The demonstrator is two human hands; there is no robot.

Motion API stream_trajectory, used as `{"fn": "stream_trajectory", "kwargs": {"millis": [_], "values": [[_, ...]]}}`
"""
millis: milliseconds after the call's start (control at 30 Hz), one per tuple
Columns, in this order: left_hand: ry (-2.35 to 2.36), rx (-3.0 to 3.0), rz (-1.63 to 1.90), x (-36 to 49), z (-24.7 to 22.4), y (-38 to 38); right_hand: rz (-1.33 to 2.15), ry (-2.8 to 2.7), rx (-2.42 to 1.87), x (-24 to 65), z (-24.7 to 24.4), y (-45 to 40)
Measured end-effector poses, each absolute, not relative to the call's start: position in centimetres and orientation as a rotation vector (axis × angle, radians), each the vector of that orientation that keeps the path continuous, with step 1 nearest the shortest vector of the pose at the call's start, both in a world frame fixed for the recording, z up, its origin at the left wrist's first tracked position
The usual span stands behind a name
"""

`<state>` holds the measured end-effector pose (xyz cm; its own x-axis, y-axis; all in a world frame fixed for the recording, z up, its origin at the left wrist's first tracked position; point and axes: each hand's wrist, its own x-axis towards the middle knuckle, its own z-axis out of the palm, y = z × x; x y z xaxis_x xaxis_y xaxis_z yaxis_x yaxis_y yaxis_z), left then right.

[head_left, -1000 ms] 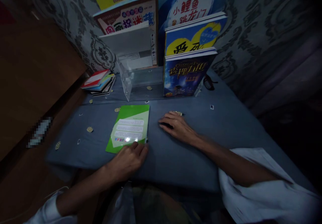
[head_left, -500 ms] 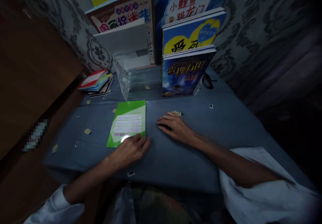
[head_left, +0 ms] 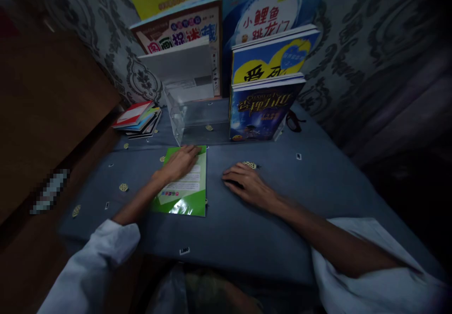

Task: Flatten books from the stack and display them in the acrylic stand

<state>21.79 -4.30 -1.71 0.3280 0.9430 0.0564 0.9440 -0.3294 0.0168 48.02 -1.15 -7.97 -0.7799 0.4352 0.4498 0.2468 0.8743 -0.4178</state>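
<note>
A green book [head_left: 189, 204] with white text boxes lies flat on the cloth-covered table, its printing upside down to me. My left hand [head_left: 181, 163] rests over its far part, fingers stretched toward the far edge; the fingertips are hard to make out. To the right of the book, my right hand [head_left: 247, 182] lies on the tablecloth, loosely bent, with a dark gap between thumb and fingers and nothing held in it. Behind the book stands a clear acrylic rack [head_left: 176, 121]. A dark blue book [head_left: 263, 109] stands in its front right part.
More upright books fill the rack, including a yellow-and-blue one [head_left: 275, 55], a grey-white one [head_left: 180, 69] and a brown-bordered one [head_left: 158, 34]. Small books are stacked [head_left: 137, 118] at the back left. Dark glasses [head_left: 294, 122] lie right of the rack. Patterned wallpaper [head_left: 353, 60] rises behind.
My left hand has moved from the near edge of the green book to its far part, uncovering the bottom. My right hand has stayed in place. The view has tipped slightly upward.
</note>
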Motion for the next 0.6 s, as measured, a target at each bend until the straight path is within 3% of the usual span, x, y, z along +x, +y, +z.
{"fn": "stream_trajectory", "kwargs": {"millis": [233, 600], "values": [[-1.710, -2.636, -0.044, 21.5, -3.1, -3.3, 0.458, -2.517, -0.514, 48.1, -7.9, -1.1], [-1.589, -2.788, -0.116, 23.9, -2.9, -17.9, 0.479, -2.488, -0.503, 48.1, -7.7, -1.5]]}}
